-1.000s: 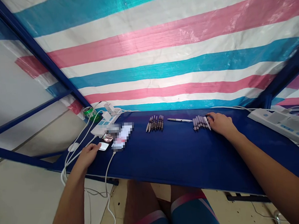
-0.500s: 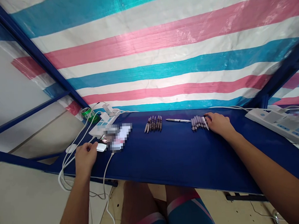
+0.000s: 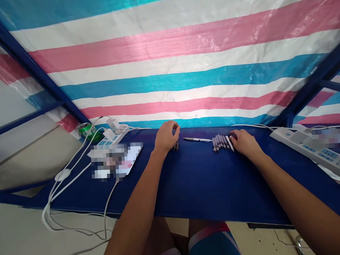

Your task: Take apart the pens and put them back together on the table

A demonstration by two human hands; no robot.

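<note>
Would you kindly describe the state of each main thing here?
Left hand: bent over the dark pens.
Dark pens: mostly hidden.
Lone pen: lying flat.
Pale pens: lying side by side.
Right hand: bent beside them.
Phone: screen lit.
Left power strip: plugs inserted.
Green can: open or sealed, unclear.

Striped sheeting [image 3: 183, 51] backs the blue table [image 3: 203, 190], which stands over a pale floor [image 3: 261, 245].

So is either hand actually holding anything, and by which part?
It can't be told: the left hand hides most of the dark pens, and the right hand is beside the rightmost pen.
</note>
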